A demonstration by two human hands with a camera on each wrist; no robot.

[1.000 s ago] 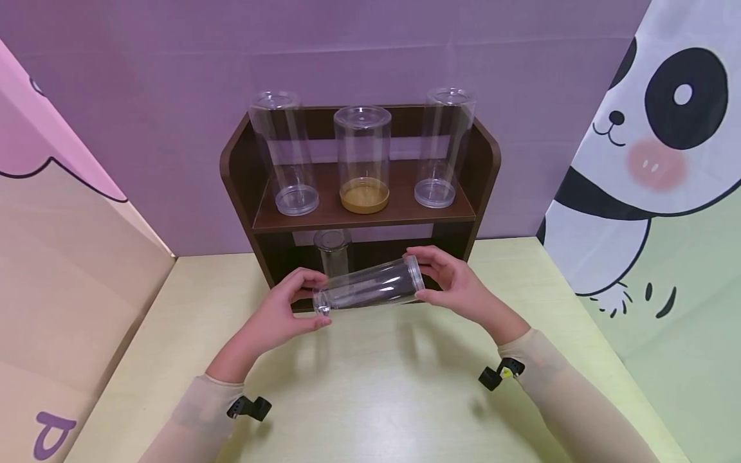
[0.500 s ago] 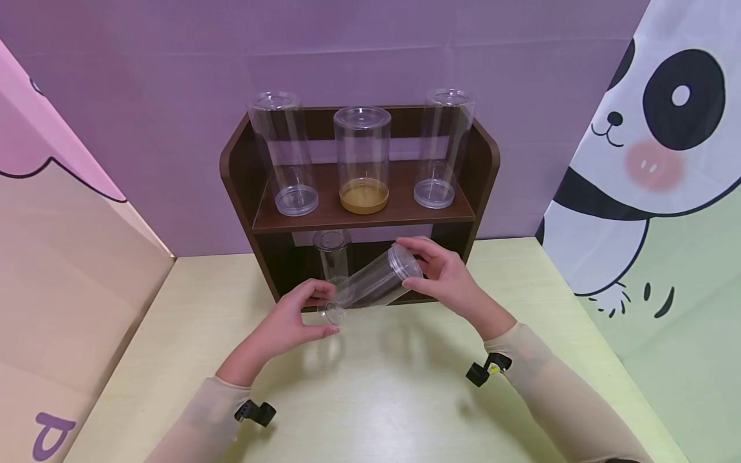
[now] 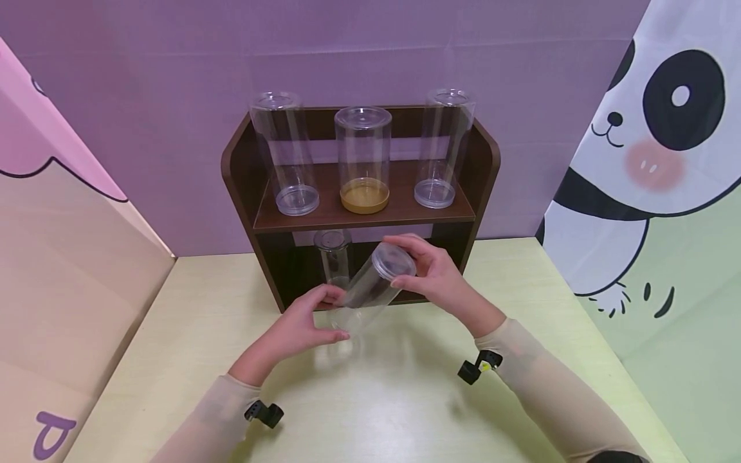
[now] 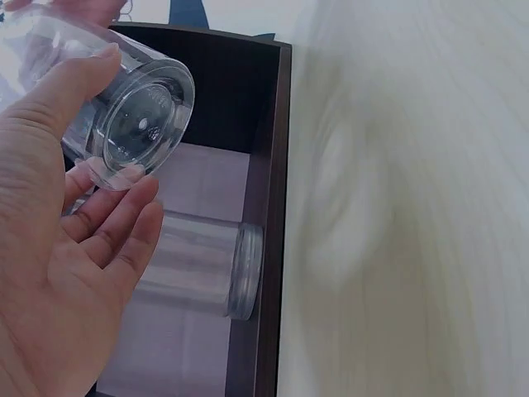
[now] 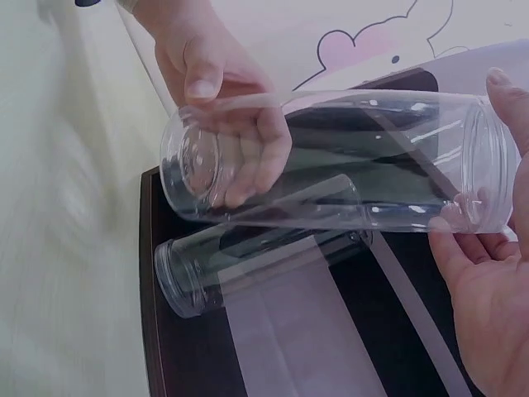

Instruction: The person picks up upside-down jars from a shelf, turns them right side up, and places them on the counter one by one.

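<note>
Between my two hands a clear plastic jar (image 3: 368,289) hangs tilted above the table, in front of the shelf. My right hand (image 3: 429,272) grips its raised, lidded end, thumb on the near side and fingers on the far side. Lower down, my left hand (image 3: 301,325) holds the jar around its base, which faces outward in the left wrist view (image 4: 142,124). Through the clear wall in the right wrist view, the left fingers (image 5: 248,165) show behind the jar. Nothing is visible inside it.
A dark brown two-tier shelf (image 3: 365,222) stands behind the hands. Its top tier bears clear jars at left (image 3: 289,154) and right (image 3: 444,151), with a gold-lidded jar (image 3: 363,154) between them. Another clear jar (image 3: 334,254) stands on the lower tier, left side.
The jar has turned from nearly level to steeply tilted, its lidded end swinging up and toward the left. The right hand has moved left; the left hand has shifted slightly right and down.
</note>
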